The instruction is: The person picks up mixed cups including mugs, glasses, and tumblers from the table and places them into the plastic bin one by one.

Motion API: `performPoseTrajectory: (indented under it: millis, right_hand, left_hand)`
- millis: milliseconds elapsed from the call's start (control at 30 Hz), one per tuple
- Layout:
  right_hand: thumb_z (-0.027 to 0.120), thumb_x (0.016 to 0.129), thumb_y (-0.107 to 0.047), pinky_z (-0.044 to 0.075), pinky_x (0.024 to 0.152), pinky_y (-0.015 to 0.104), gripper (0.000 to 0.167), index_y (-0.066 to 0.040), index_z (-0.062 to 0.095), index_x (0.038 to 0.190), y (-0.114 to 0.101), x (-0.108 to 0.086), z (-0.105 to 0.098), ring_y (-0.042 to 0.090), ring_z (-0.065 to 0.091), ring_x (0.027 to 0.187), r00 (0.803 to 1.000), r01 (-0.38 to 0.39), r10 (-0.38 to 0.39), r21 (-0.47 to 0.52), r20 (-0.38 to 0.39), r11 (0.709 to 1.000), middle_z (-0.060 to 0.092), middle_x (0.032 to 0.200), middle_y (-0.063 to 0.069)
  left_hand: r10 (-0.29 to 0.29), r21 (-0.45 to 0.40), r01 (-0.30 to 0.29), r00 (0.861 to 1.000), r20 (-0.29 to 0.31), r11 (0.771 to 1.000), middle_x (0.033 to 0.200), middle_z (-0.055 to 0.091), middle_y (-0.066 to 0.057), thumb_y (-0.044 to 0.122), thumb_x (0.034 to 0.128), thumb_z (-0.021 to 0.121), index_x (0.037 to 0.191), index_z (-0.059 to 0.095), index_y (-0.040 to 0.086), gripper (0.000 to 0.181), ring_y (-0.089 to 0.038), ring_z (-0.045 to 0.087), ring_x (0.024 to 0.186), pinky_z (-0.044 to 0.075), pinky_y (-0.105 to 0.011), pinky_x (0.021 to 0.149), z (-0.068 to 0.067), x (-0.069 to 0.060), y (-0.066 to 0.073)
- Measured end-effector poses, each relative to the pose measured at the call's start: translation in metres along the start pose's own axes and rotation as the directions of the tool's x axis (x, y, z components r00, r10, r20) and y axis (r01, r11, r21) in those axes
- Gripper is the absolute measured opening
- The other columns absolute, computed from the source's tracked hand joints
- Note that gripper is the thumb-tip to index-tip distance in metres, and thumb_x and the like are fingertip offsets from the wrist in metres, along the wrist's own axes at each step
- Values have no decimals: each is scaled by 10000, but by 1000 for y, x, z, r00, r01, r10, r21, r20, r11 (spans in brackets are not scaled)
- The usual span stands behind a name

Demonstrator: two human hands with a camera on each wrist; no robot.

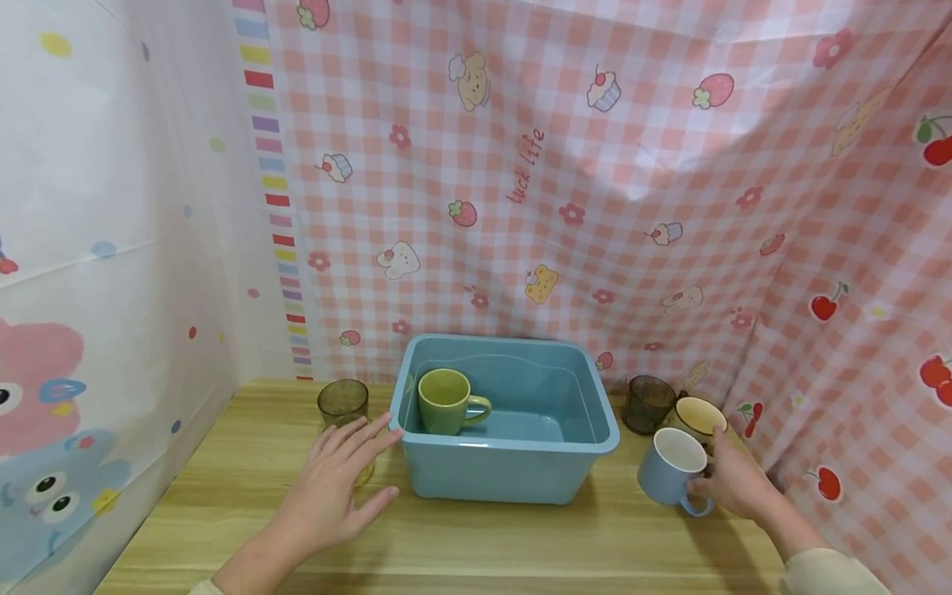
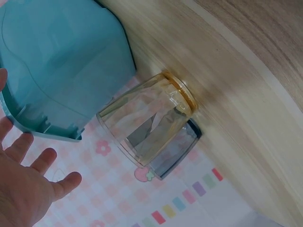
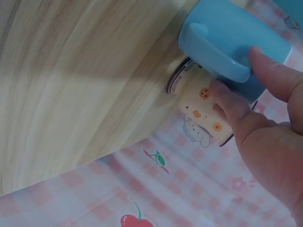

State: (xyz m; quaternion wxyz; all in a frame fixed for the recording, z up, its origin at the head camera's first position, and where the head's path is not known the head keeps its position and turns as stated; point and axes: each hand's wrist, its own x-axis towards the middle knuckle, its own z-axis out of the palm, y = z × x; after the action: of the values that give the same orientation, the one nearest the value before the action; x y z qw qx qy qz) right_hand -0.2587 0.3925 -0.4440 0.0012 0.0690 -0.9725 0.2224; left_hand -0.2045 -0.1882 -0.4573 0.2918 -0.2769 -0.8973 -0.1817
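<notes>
My right hand [image 1: 732, 479] [image 3: 272, 123] has its thumb and a finger on either side of the handle of a blue mug [image 1: 664, 471] [image 3: 227, 33], pinching it. The mug appears to stand on the table. Close behind it is a cream cup [image 1: 695, 417] with printed figures, partly hidden in the right wrist view. Spread and holding nothing, my left hand [image 1: 330, 487] [image 2: 23, 184] is by the left rim of a blue tub [image 1: 506, 471] [image 2: 71, 61]. A green mug [image 1: 444, 405] is inside the tub, at its left.
Left of the tub, a dark glass [image 1: 342, 401] stands behind a clear amber-based glass [image 2: 147, 118], which my left hand mostly covers in the head view. Another dark glass [image 1: 647, 405] stands right of the tub. Checked cloth [image 1: 521, 165] hangs behind the wooden table [image 1: 476, 545].
</notes>
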Motion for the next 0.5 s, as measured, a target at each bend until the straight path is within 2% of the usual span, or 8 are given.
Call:
performPoseTrajectory:
  millis: [100, 200, 367, 500]
  right_hand:
    - [843, 835, 5, 634, 895, 454, 1126, 357, -17, 1471, 0, 0, 1, 593, 661, 1202, 1000, 17, -18, 77, 12, 997, 554, 1327, 528]
    - [793, 848, 97, 642, 806, 334, 1096, 358, -77, 1461, 0, 0, 2, 572, 702, 1147, 999, 25, -29, 160, 26, 987, 594, 1268, 522]
    - [739, 874, 155, 654, 801, 311, 1075, 354, -141, 1458, 1, 0, 3, 568, 714, 1123, 999, 9, -20, 229, 44, 973, 577, 1266, 542]
    - [771, 901, 62, 633, 797, 293, 1079, 339, -91, 1489, 4, -2, 1, 470, 753, 1092, 1000, -10, 5, 163, 29, 987, 653, 1238, 467]
  left_hand:
    - [3, 7, -3, 1000, -4, 1000, 1613, 562, -75, 345, 838, 864, 1515, 593, 216, 741, -450, 587, 1366, 419, -812, 1077, 0, 0, 0]
    - [3, 12, -3, 1000, -3, 1000, 1615, 560, -71, 350, 839, 864, 1517, 592, 216, 742, -439, 590, 1366, 426, -806, 1074, 0, 0, 1]
    - [3, 15, -3, 1000, 0, 1000, 1617, 557, -72, 358, 840, 864, 1517, 592, 210, 744, -428, 590, 1368, 427, -802, 1074, 0, 0, 0]
    - [7, 20, -7, 1000, -4, 1000, 1617, 558, -73, 349, 842, 865, 1519, 590, 211, 744, -426, 595, 1361, 434, -804, 1068, -1, 1, 1]
